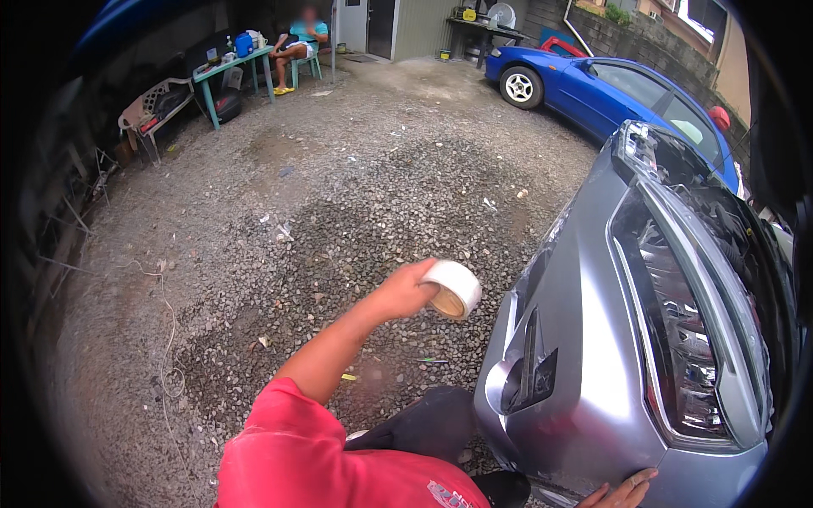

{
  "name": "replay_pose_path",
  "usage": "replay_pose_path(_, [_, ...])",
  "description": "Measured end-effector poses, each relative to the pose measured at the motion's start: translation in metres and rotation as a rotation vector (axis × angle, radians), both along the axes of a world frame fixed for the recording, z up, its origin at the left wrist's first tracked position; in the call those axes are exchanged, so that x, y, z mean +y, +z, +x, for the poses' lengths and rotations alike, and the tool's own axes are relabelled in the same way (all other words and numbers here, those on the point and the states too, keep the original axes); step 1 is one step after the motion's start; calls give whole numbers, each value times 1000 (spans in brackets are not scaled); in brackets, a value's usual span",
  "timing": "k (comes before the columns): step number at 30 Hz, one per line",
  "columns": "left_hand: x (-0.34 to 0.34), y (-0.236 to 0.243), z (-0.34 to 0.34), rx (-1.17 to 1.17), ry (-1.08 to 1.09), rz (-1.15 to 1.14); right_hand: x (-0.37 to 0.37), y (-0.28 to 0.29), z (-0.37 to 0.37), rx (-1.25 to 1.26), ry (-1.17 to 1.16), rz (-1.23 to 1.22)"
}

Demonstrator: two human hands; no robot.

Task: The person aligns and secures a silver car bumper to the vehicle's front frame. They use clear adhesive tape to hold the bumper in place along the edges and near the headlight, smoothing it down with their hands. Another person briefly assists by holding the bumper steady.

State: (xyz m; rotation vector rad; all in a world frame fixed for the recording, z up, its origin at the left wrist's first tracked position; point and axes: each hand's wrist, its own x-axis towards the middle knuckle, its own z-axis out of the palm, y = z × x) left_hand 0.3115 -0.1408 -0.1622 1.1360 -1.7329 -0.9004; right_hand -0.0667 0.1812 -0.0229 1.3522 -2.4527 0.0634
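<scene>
My left hand [405, 292] is stretched out over the gravel, its fingers closed on the rim of a roll of white tape [461, 278]. The roll is tilted so its brown cardboard core shows. At the lower right, my right hand [625, 493] rests with fingers laid on the silver car's bumper [555, 427], below the headlight [677, 339]. Only the fingers of that hand show; the rest is cut off by the lower edge. A dark recess [533, 372] sits in the bumper between my two hands.
Gravel ground [339, 212] stretches ahead, with a pale cord [172, 339] on the left. Farther off stand a blue car [584, 85], a green table [229, 66] with containers, a plastic bench [161, 106] and a seated person [296, 51].
</scene>
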Motion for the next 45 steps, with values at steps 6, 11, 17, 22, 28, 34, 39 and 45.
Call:
replay_pose_path(6, [125, -159, -43, -822, -349, 403, 21, -13, -16, -7, -31, 31])
replay_pose_path(11, [146, -176, -2, -1052, -228, 491, 6, -32, -25, 74, 26, -31])
replay_pose_path(17, [87, -128, 43, -677, 47, 281, 12, -32, -24, 83, -53, -27])
replay_pose_path(22, [71, -56, 19, -361, 119, -34, 9, -29, -25, 5, -69, -36])
replay_pose_path(28, [69, -10, 2, -298, 111, -95, 8, -26, -22, 7, -57, -48])
replay_pose_path(34, [71, 12, -12, -111, 141, -158, 8, -23, -23, -12, -24, -32])
replay_pose_path(39, [70, 23, -16, -47, 146, -99, 6, -23, -18, 3, -51, -37])
replay_pose_path(45, [69, 24, -19, 67, 129, -19, 8, -24, -20, 13, -36, -40])
